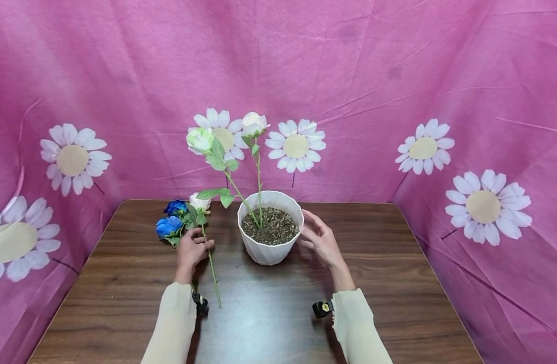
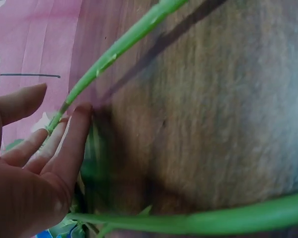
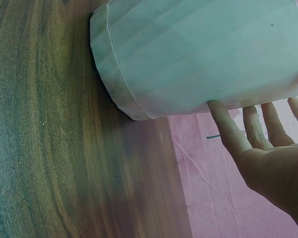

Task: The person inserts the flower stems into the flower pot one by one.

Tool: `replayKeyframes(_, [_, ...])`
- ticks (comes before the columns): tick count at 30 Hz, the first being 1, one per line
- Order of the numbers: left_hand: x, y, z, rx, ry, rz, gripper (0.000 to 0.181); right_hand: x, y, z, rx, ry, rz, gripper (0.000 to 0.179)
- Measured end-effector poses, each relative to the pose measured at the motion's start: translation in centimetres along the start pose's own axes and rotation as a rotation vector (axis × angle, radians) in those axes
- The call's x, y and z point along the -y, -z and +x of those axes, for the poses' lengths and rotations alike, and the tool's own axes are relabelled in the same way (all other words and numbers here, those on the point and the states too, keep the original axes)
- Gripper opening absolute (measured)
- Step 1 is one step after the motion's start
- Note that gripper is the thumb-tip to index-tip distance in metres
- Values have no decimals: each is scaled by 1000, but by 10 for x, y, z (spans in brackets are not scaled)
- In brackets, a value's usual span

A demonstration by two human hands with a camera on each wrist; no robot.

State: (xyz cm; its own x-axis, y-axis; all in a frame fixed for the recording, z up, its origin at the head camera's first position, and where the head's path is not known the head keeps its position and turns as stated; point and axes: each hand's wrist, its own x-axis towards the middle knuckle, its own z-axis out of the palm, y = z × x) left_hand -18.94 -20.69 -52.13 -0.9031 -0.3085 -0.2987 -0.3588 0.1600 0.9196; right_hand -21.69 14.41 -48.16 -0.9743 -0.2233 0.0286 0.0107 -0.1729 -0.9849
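Note:
My left hand (image 1: 194,249) is at the stem of a white artificial rose (image 1: 200,203) on the left of the table. In the left wrist view, this green stem (image 2: 109,57) runs past the fingertips, between fingers and thumb, with the thumb standing apart from it. Two blue roses (image 1: 169,226) lie just beyond that hand. My right hand (image 1: 321,240) rests straight fingers (image 3: 228,130) against the side of a white faceted pot (image 1: 268,253). Dark soil (image 1: 275,225) fills the pot, where a white rose (image 1: 254,124) and a greenish-white rose (image 1: 200,140) stand, the latter leaning left.
The brown wood-grain table (image 1: 374,273) ends at a pink cloth backdrop (image 1: 351,60) printed with large white daisies, which hangs behind and on both sides. A second green stem (image 2: 213,222) crosses the bottom of the left wrist view. Each wrist wears a small black camera (image 1: 321,309).

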Motion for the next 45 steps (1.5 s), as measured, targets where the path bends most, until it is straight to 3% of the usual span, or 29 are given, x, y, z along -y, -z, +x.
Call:
replayKeyframes(7, [5,-5,0,7,21,-120,61,1,-2,-1,-6,-8,6,56])
replayKeyframes(13, [8,-5,-1,69,33,-234,58,0,-1,0,-7,-7,11,56])
replayKeyframes(26, [15,-4,2,154,48,-365,63,-1,2,0,-13,-4,-7,55])
replayKeyframes(38, [14,2,-1,148,78,-588,66,2,-1,-1,-18,-6,-1,55])
replayKeyframes(45, [8,4,-5,125,47,-675,66,2,0,0,13,-11,0,54])
